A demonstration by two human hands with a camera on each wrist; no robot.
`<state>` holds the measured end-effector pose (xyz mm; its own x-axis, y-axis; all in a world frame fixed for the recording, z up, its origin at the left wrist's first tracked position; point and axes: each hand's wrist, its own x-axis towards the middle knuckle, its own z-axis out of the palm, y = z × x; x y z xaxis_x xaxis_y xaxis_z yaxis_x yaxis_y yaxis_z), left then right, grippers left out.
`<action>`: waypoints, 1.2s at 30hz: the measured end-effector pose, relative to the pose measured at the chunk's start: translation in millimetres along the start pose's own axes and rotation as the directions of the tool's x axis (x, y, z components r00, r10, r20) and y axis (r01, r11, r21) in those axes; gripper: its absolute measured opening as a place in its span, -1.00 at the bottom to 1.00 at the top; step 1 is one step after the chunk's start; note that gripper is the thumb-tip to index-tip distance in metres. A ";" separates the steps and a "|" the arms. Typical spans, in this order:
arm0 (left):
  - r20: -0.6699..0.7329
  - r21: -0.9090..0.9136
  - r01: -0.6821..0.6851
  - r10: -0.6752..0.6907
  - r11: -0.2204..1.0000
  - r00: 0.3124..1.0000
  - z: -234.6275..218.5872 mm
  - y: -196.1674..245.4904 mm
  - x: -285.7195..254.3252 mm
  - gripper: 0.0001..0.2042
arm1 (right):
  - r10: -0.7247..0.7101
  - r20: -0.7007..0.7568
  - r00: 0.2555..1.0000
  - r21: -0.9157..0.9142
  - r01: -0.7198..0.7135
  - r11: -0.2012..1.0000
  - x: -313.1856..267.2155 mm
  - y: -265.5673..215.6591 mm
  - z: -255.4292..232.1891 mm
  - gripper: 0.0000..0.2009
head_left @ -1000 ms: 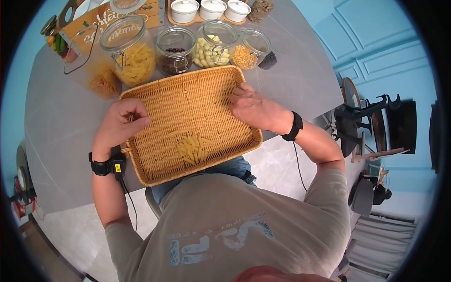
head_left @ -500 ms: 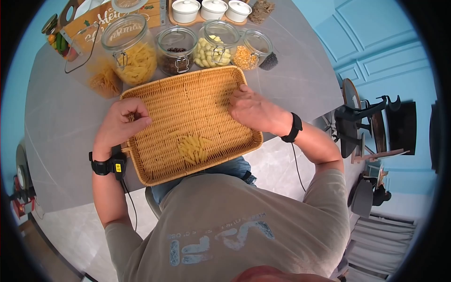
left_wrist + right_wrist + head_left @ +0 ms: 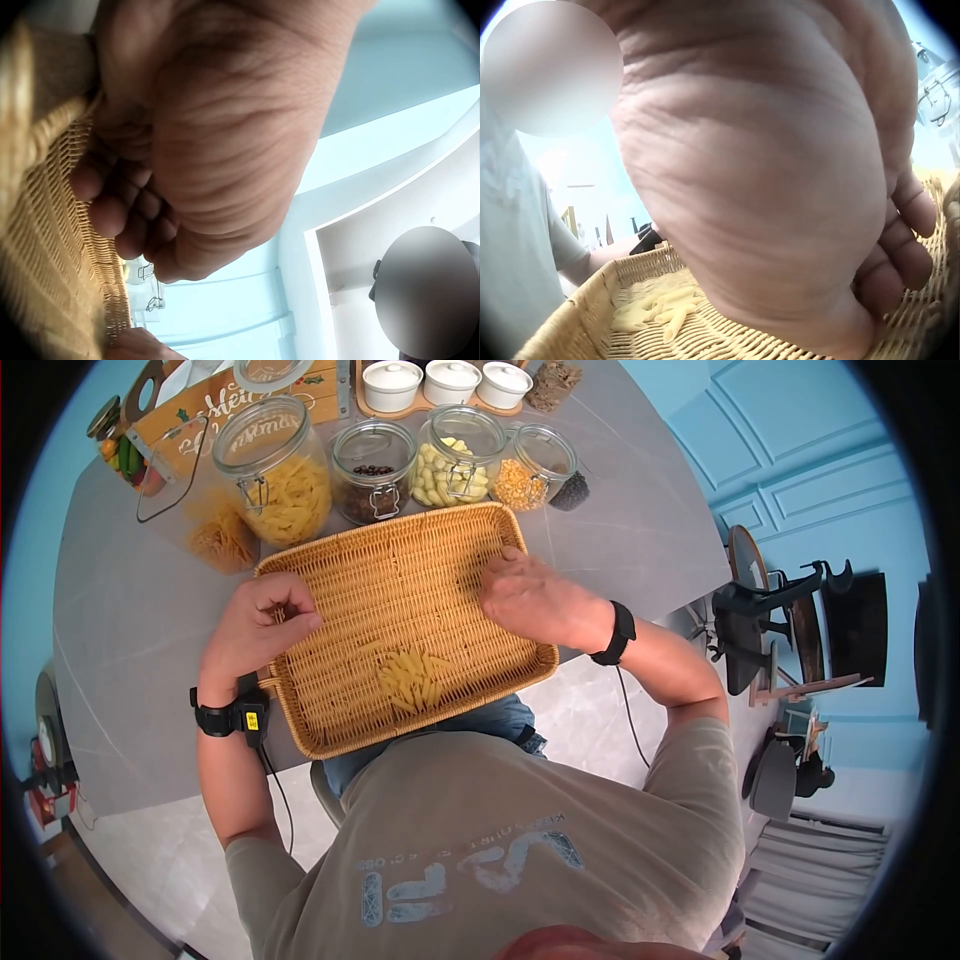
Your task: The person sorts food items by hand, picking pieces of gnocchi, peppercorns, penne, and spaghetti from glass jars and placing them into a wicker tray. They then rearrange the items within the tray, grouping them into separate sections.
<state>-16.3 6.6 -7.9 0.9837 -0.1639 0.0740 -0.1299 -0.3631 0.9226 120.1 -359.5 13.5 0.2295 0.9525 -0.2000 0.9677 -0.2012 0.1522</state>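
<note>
A rectangular wicker basket (image 3: 400, 580) spans both hands, its near side at the person's lap. Penne pasta (image 3: 410, 680) lies in a small heap on its floor near that side. My left hand (image 3: 250, 625) is over the left rim, fingers loosely curled and thumb pointing inward, with nothing showing between them. Inside the right end, my right hand (image 3: 540, 600) is low, its fingers (image 3: 896, 259) curled down toward the woven floor. I cannot tell whether those fingers pinch anything. A dark patch (image 3: 478, 568) shows on the weave beside them.
Behind the basket stand clip-top jars: penne (image 3: 290, 495), dark beans (image 3: 372, 495), pale yellow pieces (image 3: 445, 475) and orange kernels (image 3: 520, 482). A clear container of thin pasta (image 3: 225, 540) is at left. Lidded white pots (image 3: 450, 382) sit on a wooden tray (image 3: 425, 405) farther back.
My right hand has shifted slightly left and toward the body inside the basket, turning a little. The left hand and the penne heap stay as they were.
</note>
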 end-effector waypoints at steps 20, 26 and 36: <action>-0.010 -0.003 0.018 -0.018 1.000 1.000 0.2 -1.6 0.0 -0.85 | 0.371 -0.351 0.860 0.113 -0.354 0.928 -8.9 160.8 -62.4 -0.83; -0.011 -0.017 -0.013 0.013 1.000 1.000 1.5 -6.0 -2.3 -0.86 | 0.381 -0.495 0.781 0.174 -0.340 0.924 -9.1 120.8 -77.8 -0.87; 0.003 -0.013 0.013 -0.013 1.000 1.000 -0.6 -1.7 -0.9 -0.86 | 0.118 -0.125 0.985 0.000 -0.119 0.993 -13.0 18.3 -10.8 -0.92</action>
<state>-16.9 7.9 -9.3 0.9848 -0.1624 0.0611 -0.1159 -0.3535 0.9282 133.7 -373.1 29.3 0.3268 0.9433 -0.0584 0.9337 -0.3127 0.1746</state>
